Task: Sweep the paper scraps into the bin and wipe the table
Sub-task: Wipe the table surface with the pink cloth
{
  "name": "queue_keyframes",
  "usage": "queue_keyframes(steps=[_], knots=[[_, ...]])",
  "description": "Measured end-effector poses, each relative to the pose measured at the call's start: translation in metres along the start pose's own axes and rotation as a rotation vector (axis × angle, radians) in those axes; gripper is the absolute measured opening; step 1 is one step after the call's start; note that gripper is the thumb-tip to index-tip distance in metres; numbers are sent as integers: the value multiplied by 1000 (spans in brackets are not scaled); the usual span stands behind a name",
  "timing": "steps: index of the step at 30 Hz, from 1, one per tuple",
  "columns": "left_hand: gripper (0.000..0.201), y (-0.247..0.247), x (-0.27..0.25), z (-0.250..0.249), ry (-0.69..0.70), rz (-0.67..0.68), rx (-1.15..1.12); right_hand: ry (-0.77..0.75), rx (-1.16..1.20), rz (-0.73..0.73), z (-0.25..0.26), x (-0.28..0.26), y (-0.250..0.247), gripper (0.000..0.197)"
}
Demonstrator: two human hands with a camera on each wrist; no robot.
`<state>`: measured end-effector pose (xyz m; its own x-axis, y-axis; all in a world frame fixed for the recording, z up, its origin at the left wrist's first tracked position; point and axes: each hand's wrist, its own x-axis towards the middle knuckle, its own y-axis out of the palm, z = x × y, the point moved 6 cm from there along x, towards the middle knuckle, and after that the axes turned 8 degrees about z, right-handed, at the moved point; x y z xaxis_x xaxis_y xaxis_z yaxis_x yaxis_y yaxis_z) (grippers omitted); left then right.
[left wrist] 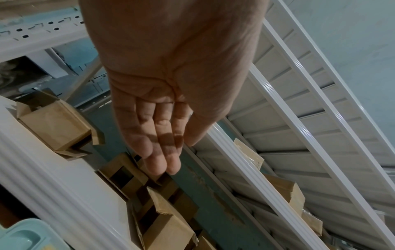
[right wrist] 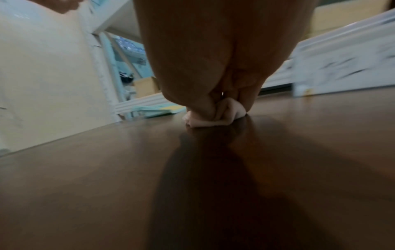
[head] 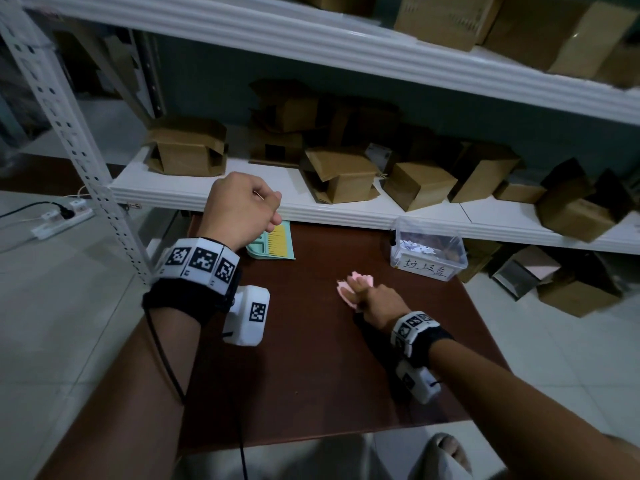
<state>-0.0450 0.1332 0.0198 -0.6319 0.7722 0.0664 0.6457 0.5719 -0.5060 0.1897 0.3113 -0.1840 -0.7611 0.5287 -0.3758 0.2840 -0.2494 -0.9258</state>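
My right hand [head: 375, 301] is down on the brown table [head: 311, 368], and my fingers are curled tight around a pink cloth [head: 353, 285]. The cloth is bunched up in my grip and its bottom touches the table top, as the right wrist view shows [right wrist: 211, 116]. My left hand [head: 242, 206] is up in the air above the far left part of the table, near the edge of the white shelf [head: 346, 206]. It holds nothing. From the left wrist view its fingers [left wrist: 158, 143] are loose and close together, pointing out, with the thumb beside them. The clear bin [head: 427, 251] sits at the far right of the table, close to the shelf, with a white label on its front. White paper scraps [head: 419, 244] lie inside it. A light green dustpan [head: 273, 244] with a yellow brush in it lies flat at the far left of the table, just under my left hand. Brown boxes [head: 187, 150] sit on the shelf behind.
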Motion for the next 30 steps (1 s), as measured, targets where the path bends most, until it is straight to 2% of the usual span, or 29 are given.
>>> queue_keyframes(steps=[5,9,12,17,20,26,30], knots=[[23,4,0,-1,-4,14,18,153,-28,2,-60,-24,3,78],[24,9,1,-1,4,39,40,256,-61,4,-97,-41,4,68],[24,13,2,-1,0,62,53,320,-53,-16,-121,-55,4,60],[24,13,2,-1,8,71,51,439,-2,-18,-171,-63,19,59],[24,14,3,-2,11,72,48,546,14,-58,-177,-79,10,51],[24,18,3,-7,26,79,45,662,45,-95,-177,-91,7,46],[25,21,4,-8,24,86,56,677,45,-50,-160,-91,7,19]])
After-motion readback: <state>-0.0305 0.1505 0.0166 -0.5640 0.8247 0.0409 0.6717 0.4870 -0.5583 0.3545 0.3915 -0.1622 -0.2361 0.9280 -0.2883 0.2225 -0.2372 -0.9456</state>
